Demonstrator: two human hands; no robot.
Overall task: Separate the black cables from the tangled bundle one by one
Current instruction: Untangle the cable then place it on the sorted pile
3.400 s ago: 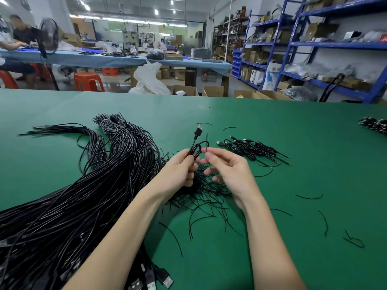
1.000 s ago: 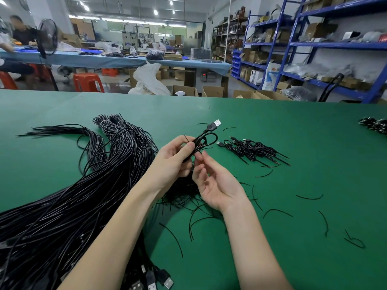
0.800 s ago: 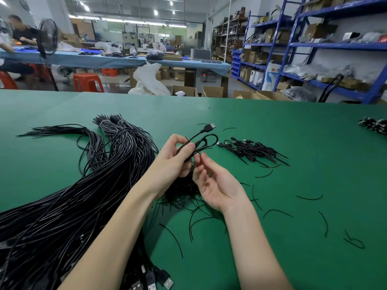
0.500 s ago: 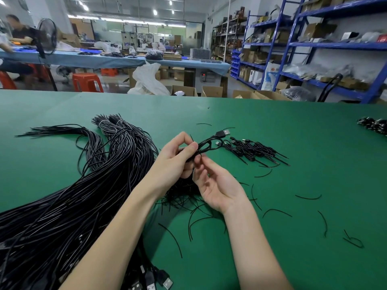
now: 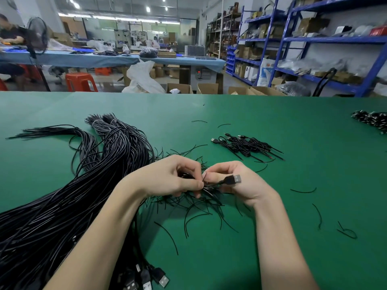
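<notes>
Looking down from the head camera, both hands meet over a green table (image 5: 272, 126), just above a loose tangle of short black wire ends (image 5: 201, 204). The left hand (image 5: 167, 178) has its fingers curled, thumb and forefinger pinching thin black strands at the tangle's top. The right hand (image 5: 240, 185) is also curled, holding a cable (image 5: 213, 184) whose USB plug (image 5: 231, 179) lies across its fingers, metal tip pointing right. The cable runs from the plug back to the left fingertips, so both hands grip the same piece; exactly which strand each finger presses is hard to tell.

The bundle (image 5: 79, 195), a thick mass of long black cables, sweeps from the lower left corner up under the left forearm to bunched ends at the far left of the table. More USB plugs (image 5: 146, 278) from it lie at the near edge between the forearms.

A small pile (image 5: 247, 146) of sorted cables lies beyond the right hand, well apart from the bundle. Another dark heap (image 5: 370, 121) sits at the table's far right edge. Stray wire scraps (image 5: 303, 191) are scattered on the table to the right.

Beyond the table stand blue shelves (image 5: 314, 38) with boxes, a long blue bench (image 5: 104, 59), an orange stool (image 5: 80, 81), a fan (image 5: 37, 36) and a seated person (image 5: 10, 34) at the far left.
</notes>
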